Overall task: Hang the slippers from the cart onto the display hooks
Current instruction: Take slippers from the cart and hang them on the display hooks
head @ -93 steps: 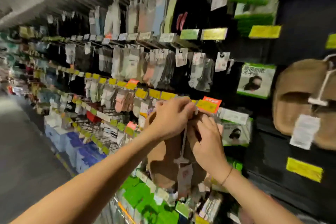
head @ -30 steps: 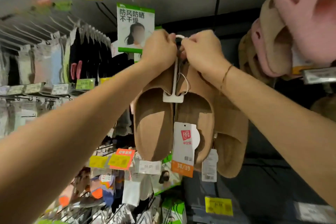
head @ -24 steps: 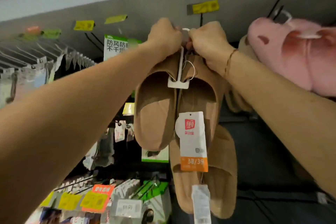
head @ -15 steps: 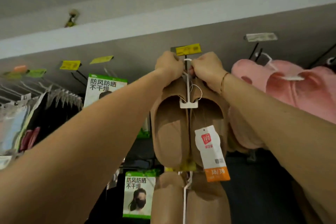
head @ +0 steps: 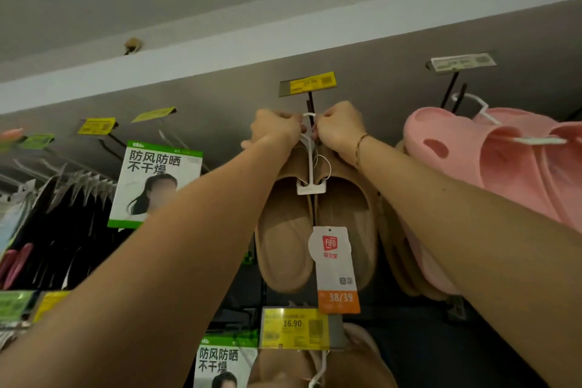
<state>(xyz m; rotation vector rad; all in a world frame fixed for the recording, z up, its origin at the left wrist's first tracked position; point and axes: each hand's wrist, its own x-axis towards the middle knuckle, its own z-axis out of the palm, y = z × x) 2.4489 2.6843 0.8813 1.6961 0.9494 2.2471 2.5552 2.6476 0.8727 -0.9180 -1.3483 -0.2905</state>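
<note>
2 hands: we are reaching up, left hand (head: 275, 128) and right hand (head: 338, 129) both curled tight around the white hanger (head: 310, 167) top.
Slippers: 1 tan pair (head: 315, 230) is dangling under the display hook (head: 311, 102).
Handling: we are judging them light, soft, floppy; the stiff hanger is giving the surest hold.
Count: 1 pink pair (head: 504, 161) hanging rightward, 1 size tag (head: 335, 268).

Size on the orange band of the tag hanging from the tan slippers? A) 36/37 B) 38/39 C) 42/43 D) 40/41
B: the orange band of the tag hanging in front of the tan slippers reads 38/39.
</note>
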